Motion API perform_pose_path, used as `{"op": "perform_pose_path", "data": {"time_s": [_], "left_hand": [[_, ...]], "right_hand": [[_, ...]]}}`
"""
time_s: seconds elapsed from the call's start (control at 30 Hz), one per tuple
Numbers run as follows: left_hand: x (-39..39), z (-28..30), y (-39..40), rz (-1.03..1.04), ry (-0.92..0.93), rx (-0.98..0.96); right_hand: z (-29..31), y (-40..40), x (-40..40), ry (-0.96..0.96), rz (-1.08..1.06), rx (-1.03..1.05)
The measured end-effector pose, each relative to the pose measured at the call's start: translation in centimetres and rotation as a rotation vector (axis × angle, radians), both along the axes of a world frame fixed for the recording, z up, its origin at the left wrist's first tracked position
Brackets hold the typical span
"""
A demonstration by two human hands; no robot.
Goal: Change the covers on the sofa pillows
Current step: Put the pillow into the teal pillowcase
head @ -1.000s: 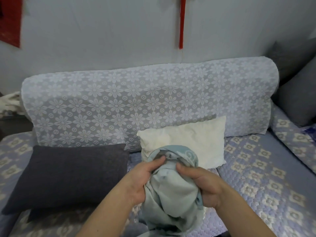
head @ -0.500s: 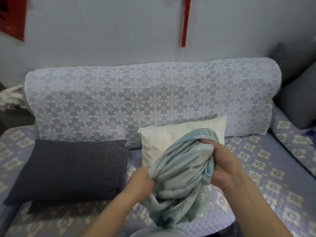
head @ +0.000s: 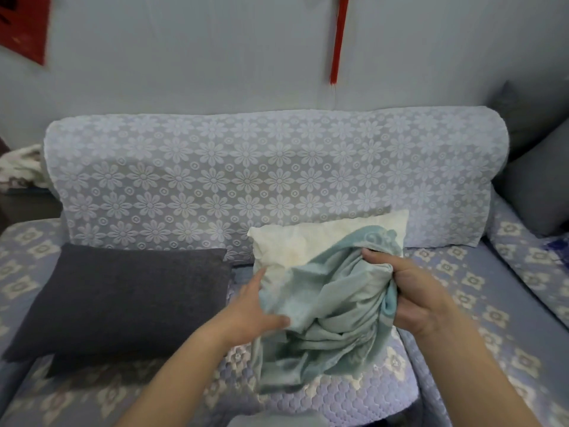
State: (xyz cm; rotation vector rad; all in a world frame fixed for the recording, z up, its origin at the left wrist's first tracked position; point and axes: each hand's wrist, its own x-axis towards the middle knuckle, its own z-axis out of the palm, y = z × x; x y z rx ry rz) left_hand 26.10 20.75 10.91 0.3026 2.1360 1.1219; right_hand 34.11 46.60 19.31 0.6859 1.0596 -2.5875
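A bare cream pillow (head: 311, 241) leans against the sofa back, right of centre. In front of it hangs a bunched pale teal pillow cover (head: 326, 306), hiding the pillow's lower right part. My right hand (head: 409, 297) grips the gathered cloth at its right side, thumb on top. My left hand (head: 255, 309) holds the cover's left edge, thumb over the cloth and fingers hidden under it, close to the pillow's lower left corner. A dark grey covered pillow (head: 123, 300) lies flat on the seat to the left.
The sofa (head: 480, 303) has a quilted blue floral seat and a backrest under a white lace daisy cover (head: 246, 180). Grey cushions (head: 538, 180) stand at the right corner. A red tassel (head: 337, 41) hangs on the wall behind.
My hands have drawn apart, spreading the bunched teal cover sideways. The left hand moved left toward the pillow's corner; the right hand moved right and slightly up.
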Motion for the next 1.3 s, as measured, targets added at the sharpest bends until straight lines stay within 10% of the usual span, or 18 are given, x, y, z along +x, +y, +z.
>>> {"op": "perform_pose_path", "data": {"time_s": [0.2,0.5,0.77,0.97,1.2,1.3], "left_hand": [[1.6,1.1,6.0,-0.253,0.198,0.233],[-1.4,3.2,5.4,0.300,-0.388,0.616],[-1.4,7.8,3.4,-0.324,-0.522,0.318],[-0.9,7.6,3.1,-0.008,-0.677,0.728],[-0.3,8.4,4.7,0.004,-0.053,0.351],[-1.0,7.6,3.0,-0.123,-0.132,0.293]], "right_hand": [[1.5,-2.3,-0.8,0.050,0.227,-0.017],[4.0,3.8,-0.5,0.056,0.222,0.192],[3.4,3.5,-1.7,0.071,0.194,0.179],[0.8,1.1,-2.1,-0.003,0.322,0.198],[-0.4,-0.3,-0.7,0.184,0.650,0.357],[-0.3,1.1,-0.4,0.172,0.513,0.224]]}}
